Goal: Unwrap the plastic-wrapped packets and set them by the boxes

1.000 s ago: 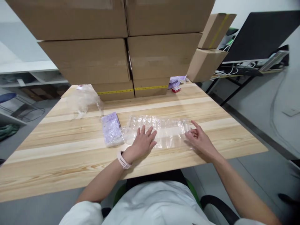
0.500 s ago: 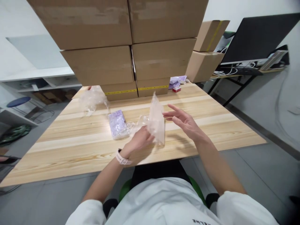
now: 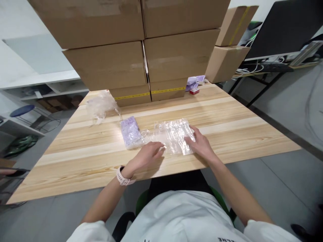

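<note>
A clear plastic bag (image 3: 176, 134) with faint printing lies nearly flat on the wooden table (image 3: 237, 134). At its left edge, my left hand (image 3: 147, 155) has its fingers curled and pinched on the plastic; a pale wristband is on that wrist. My right hand (image 3: 201, 145) grips the bag's right edge, thumb over the top and fingers along the side. Left of the bag sits a purple patterned packet (image 3: 130, 130). Crinkled clear film (image 3: 145, 133) lies between the packet and the bag, partly overlapped by the bag.
Stacked cardboard boxes (image 3: 106, 67) form a wall at the table's back. Loose crumpled plastic (image 3: 102, 105) lies at the back left. Purple packets (image 3: 194, 82) and a small red box (image 3: 194, 91) are at the back right. A monitor (image 3: 287, 30) stands on a side desk.
The bag has gone from standing upright to lying flatter on the table. My right hand has closed from spread fingers onto its right edge. My left hand stays at its left side.
</note>
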The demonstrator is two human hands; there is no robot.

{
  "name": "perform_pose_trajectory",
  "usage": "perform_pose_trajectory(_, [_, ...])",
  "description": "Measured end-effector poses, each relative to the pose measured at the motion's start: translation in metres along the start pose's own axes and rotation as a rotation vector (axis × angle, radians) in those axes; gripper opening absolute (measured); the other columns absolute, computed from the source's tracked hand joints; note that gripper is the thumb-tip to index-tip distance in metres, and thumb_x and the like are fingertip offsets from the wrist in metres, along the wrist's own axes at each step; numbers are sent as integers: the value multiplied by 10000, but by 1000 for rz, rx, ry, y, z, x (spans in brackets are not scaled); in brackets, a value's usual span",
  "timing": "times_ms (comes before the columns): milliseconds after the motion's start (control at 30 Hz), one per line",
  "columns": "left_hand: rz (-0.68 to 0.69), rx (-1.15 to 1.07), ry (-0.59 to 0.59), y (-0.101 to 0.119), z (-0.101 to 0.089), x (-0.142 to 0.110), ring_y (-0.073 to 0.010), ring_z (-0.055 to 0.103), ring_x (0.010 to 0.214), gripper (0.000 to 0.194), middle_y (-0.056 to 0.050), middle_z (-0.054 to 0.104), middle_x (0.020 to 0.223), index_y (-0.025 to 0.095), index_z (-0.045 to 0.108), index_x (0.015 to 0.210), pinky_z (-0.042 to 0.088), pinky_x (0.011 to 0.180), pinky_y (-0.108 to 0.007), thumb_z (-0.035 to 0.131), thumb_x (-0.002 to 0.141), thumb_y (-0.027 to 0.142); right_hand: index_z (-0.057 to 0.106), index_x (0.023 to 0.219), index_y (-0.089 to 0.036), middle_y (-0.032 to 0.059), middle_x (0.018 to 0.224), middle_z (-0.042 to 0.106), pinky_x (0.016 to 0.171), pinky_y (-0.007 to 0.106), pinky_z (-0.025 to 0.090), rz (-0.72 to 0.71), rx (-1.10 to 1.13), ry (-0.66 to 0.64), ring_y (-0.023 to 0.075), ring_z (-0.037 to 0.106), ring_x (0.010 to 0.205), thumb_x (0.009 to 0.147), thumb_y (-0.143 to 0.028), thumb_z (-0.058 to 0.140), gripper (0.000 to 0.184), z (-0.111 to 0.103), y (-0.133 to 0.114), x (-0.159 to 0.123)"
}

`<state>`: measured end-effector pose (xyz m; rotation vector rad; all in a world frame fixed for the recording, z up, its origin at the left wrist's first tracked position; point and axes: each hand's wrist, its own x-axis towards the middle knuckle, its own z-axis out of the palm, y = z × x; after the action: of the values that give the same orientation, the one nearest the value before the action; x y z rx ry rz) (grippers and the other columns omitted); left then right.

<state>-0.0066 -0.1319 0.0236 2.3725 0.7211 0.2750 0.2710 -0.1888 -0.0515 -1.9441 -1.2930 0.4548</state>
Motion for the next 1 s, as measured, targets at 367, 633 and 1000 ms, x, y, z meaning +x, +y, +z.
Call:
perform_pose_trajectory(367, [198, 199, -91, -29, -14, -11, -240, 634, 1020, 267, -113, 698, 1137, 166, 650, 1151, 514, 923, -390, 402, 1078, 230, 583, 1387, -161, 187, 1181, 663, 685, 369, 465, -289, -756, -39, 320, 635, 983, 955, -115, 422, 464, 29, -64, 14])
perform_pose_trajectory(633, [265, 549, -132, -40, 3, -1, -245, 562, 857, 179, -109, 644, 966, 168, 586, 952, 485, 757, -391, 425, 1022, 131, 735, 1014, -229, 90, 1147, 667, 776, 348, 496, -272, -344, -140, 233, 658, 954, 1054, -321, 373, 376, 40, -35, 14])
perform_pose_trajectory(1000, [387, 620, 279, -65, 33, 9, -181, 519, 705, 174, -28, 600, 754, 189, 575, 845, 396, 627, -338, 518, 990, 112, 536, 1448, -162, 99, 1098, 703, 819, 345, 501, -270, -306, -138, 252, 645, 944, 897, -165, 551, 551, 33, -28, 49])
